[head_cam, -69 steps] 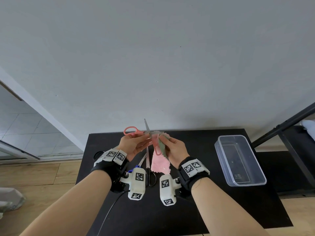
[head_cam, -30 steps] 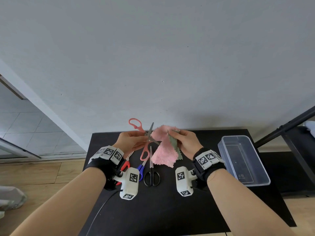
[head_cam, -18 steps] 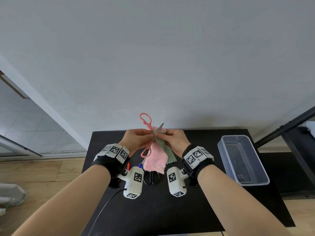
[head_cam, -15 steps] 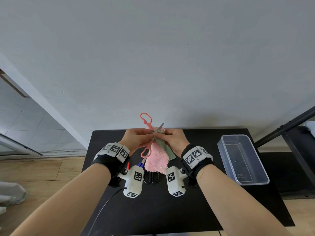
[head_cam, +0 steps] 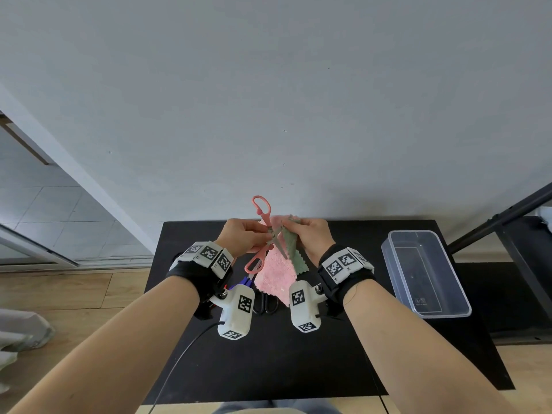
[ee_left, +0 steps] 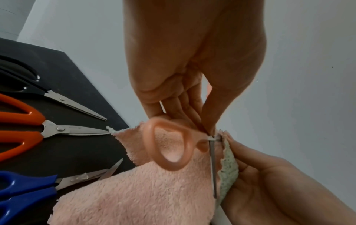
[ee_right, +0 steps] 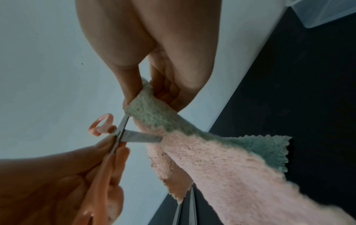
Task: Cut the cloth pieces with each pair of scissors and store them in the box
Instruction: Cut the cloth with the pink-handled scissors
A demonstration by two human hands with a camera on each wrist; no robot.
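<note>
At frame centre, left hand (head_cam: pixel 243 236) fingers pinch the pink scissors (head_cam: pixel 263 234); right hand (head_cam: pixel 310 237) fingers pinch the pink-green cloth (head_cam: pixel 279 273).

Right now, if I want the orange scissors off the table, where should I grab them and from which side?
Probably by the handle loops of the orange scissors, coming from the near edge of the table: they lie flat, loops nearest you, closed blades pointing toward the wall.
</note>
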